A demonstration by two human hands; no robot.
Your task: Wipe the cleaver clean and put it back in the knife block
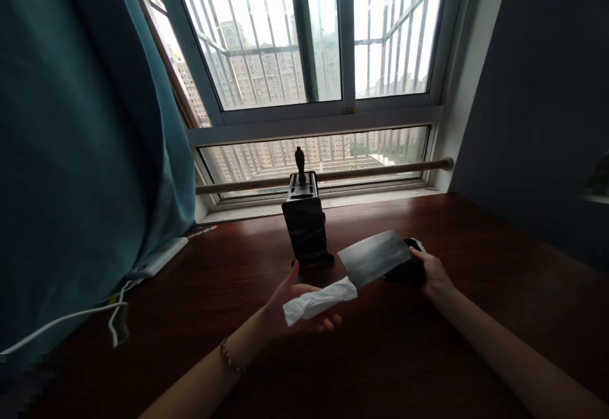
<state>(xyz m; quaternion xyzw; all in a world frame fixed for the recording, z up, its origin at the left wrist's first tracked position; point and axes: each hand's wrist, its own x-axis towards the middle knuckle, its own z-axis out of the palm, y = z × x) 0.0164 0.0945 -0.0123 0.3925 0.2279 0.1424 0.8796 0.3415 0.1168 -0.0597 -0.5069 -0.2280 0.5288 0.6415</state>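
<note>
My right hand (431, 271) is closed round the black handle (407, 269) of a cleaver, whose broad grey blade (373, 257) points left above the table. My left hand (290, 305) holds a folded white paper tissue (318, 302), fingers curled under it and thumb up. The tissue's right end meets the lower left corner of the blade. Just behind the hands stands a dark knife block (305, 219) with one black-handled knife (300, 164) upright in it.
The dark wooden table (428, 355) runs to a window sill with a barred window (314, 45) behind. A teal curtain (80, 121) hangs at the left. A white power strip (159, 258) and white cable (71, 319) lie at the left edge.
</note>
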